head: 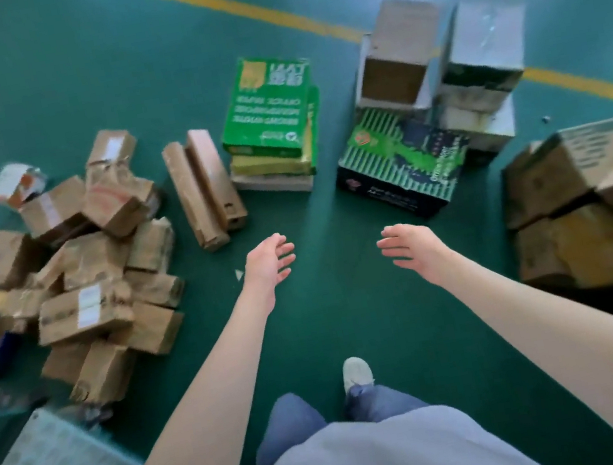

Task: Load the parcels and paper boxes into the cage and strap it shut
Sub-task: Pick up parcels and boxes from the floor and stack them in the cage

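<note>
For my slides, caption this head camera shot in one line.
Left hand and right hand, open and empty, reach toward stacked paper boxes beside heaped brown parcels on a green floor.

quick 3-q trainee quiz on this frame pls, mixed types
1. True or false: the left hand grips a parcel.
2. What lies on the floor to the person's left? A) small brown parcels B) plastic drums C) tyres
3. Fill in: the painted line is ___.
Key: 1 false; 2 A; 3 yellow
</note>
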